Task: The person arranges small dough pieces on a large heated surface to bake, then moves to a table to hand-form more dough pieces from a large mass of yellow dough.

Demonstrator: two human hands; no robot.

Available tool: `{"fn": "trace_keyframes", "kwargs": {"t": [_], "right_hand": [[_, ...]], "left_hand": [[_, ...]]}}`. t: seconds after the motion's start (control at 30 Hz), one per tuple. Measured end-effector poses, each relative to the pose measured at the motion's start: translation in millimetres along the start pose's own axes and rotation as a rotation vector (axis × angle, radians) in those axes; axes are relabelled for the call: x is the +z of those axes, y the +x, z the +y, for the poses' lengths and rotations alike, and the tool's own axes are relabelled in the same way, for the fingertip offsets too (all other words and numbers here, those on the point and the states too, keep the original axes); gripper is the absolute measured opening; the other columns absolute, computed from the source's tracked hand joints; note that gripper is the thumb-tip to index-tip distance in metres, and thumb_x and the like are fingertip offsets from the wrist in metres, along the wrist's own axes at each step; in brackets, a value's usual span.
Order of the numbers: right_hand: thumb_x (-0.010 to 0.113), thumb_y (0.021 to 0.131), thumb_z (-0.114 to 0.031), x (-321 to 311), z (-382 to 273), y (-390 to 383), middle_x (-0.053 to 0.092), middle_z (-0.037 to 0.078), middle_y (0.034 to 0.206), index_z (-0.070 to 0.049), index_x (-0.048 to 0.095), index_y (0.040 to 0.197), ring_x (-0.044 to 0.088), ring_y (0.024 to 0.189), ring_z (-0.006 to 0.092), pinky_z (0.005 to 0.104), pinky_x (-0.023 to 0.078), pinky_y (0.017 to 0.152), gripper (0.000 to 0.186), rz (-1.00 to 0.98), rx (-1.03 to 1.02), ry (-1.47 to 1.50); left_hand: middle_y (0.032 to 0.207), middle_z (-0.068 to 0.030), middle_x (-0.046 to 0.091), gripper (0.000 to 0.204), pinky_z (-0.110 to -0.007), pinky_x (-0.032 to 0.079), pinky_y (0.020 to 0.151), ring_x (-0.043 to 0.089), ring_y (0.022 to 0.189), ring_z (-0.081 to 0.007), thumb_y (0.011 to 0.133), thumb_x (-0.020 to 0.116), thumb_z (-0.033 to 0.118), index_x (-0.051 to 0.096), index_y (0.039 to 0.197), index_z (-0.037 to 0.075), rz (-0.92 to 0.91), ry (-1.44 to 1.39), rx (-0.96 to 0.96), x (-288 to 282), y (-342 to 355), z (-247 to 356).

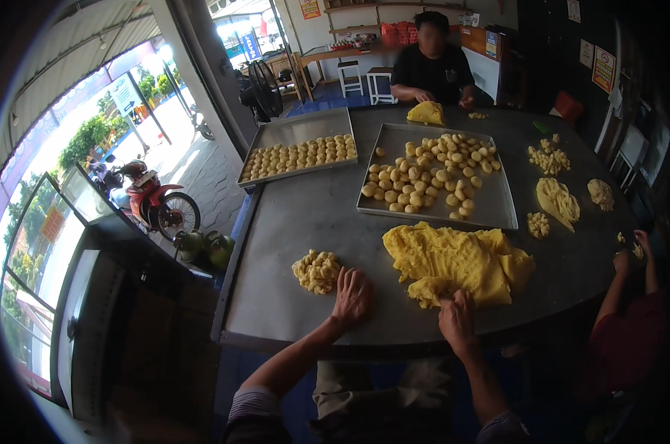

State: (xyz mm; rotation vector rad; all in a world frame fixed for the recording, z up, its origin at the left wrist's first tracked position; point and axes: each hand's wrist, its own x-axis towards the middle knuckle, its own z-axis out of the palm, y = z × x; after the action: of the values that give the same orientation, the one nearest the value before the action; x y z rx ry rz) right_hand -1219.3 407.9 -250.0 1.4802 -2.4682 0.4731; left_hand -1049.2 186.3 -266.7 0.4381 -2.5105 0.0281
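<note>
A big slab of yellow dough with a torn, lumpy front edge lies on the metal tabletop before me. My right hand is closed at that front edge, gripping the yellow dough; its fingertips are partly hidden. To the left, my left hand rests low on the tabletop with its fingers curled; whatever they hold, if anything, is hidden. Right beside its fingertips is a heap of small pale dough pieces.
Beyond the slab is a tray of loose dough balls; another tray holds balls in rows. More pale dough lies at right. One person works across the table, another person's hands at right. A motorbike stands outside.
</note>
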Motion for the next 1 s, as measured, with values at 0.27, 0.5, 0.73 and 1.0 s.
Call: {"fn": "trace_keyframes", "kwargs": {"t": [0.27,0.5,0.73,1.0], "right_hand": [[0.053,0.087,0.005,-12,-4,-10,0.045,0.027,0.127,0.006,0.050,0.127,0.049,0.119,0.0420,0.0441,0.045,0.097,0.040,0.018,0.191,0.205],[0.055,0.086,0.006,-17,-25,-8,0.054,0.024,0.118,0.003,0.054,0.127,0.055,0.106,0.0424,0.0454,0.048,0.089,0.041,-0.016,0.328,0.366],[0.062,0.082,0.003,0,-13,-10,0.059,0.019,0.097,0.002,0.067,0.103,0.057,0.096,0.0403,0.0456,0.049,0.082,0.022,0.099,0.215,0.299],[0.060,0.082,0.006,-23,8,-8,0.051,0.025,0.126,0.005,0.057,0.120,0.050,0.115,0.0418,0.0435,0.045,0.096,0.039,-0.093,0.227,0.273]], "left_hand": [[0.118,-0.0228,0.044,0.051,-0.061,0.019,0.112,0.040,0.122,-0.0388,0.079,0.060,0.033,0.049,0.112,-0.004,-0.074,-0.149,0.088,12,19,-10],[0.120,-0.0220,0.044,0.052,-0.062,0.018,0.112,0.042,0.120,-0.0383,0.076,0.063,0.031,0.050,0.113,-0.004,-0.174,-0.190,0.076,14,17,-15],[0.112,-0.0180,0.046,0.039,-0.060,0.022,0.109,0.045,0.114,-0.0352,0.080,0.060,0.028,0.054,0.105,0.000,-0.052,-0.072,0.017,12,23,1],[0.107,-0.0136,0.049,0.041,-0.051,0.029,0.095,0.045,0.109,-0.0280,0.084,0.059,0.030,0.055,0.113,0.001,-0.102,0.138,-0.274,5,-11,25]]}}
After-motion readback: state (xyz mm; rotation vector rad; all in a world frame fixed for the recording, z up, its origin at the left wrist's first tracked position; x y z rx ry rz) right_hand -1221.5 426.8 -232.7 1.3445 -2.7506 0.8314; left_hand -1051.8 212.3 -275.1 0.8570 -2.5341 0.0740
